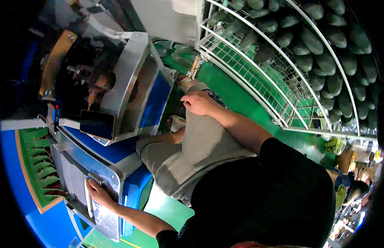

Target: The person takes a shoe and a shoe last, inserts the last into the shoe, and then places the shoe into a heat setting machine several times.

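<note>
My left hand (100, 193) rests at the metal tray-like top (106, 215) of a blue and silver machine. Its fingers are closed at one end of a slim white bar (89, 202), beside a small grey block (95, 178). My right hand (197, 103) lies on my right knee, over the grey-beige trousers (210, 136). Those fingers are curled inward, and their underside is hidden, so whether they hold anything cannot be seen. A dark flat screen or panel (97, 124) is mounted on the machine in front of my legs.
A white wire rack (258, 89) with many dark, rounded elongated pieces (324, 62) stands on the right. Green curved pieces (43, 169) line a green board at the left. Sloping metal housing (132, 78) rises ahead. Another person (345, 182) is at the far right edge.
</note>
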A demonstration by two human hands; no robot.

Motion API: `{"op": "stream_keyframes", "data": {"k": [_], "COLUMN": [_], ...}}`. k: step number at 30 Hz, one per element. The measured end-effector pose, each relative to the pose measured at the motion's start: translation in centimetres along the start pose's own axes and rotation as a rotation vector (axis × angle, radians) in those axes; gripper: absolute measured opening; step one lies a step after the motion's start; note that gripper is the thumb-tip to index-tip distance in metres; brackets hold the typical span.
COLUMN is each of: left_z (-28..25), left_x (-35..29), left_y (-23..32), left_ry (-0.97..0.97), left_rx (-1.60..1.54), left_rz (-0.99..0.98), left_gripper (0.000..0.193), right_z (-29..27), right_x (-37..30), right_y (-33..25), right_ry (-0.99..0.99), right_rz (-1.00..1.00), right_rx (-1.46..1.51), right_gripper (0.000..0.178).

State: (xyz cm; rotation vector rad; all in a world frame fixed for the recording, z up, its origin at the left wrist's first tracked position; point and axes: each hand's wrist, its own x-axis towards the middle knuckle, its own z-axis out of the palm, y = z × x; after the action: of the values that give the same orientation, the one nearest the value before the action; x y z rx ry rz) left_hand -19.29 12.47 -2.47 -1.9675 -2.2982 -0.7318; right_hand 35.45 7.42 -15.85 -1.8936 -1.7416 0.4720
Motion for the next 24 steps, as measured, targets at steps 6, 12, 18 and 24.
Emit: {"op": "stream_keyframes", "data": {"k": [6, 12, 18, 24], "left_z": [-0.4, -0.3, 0.0, 0.5], "left_x": [-0.4, -0.3, 0.0, -0.7], "left_y": [1.0, 0.5, 1.4, -0.7], "left_ry": [0.022, 0.016, 0.001, 0.008], "left_rx": [-0.028, -0.035, -0.08, -0.232], "left_rz": [-0.067, -0.086, -0.117, -0.236], "left_gripper": [0.047, 0.046, 0.044, 0.039], "right_z": [0.7, 0.8, 1.1, 0.5], "right_x": [0.6, 1.3, 1.5, 3.2], "right_y": [-0.3, -1.1, -0.3, -1.2], "right_ry": [0.002, -0.021, 0.002, -0.088], "right_rz": [0.032, 0.016, 0.006, -0.026], "right_rx": [0.095, 0.012, 0.082, 0.02], "right_gripper": [0.023, 0.021, 0.02, 0.024]}}
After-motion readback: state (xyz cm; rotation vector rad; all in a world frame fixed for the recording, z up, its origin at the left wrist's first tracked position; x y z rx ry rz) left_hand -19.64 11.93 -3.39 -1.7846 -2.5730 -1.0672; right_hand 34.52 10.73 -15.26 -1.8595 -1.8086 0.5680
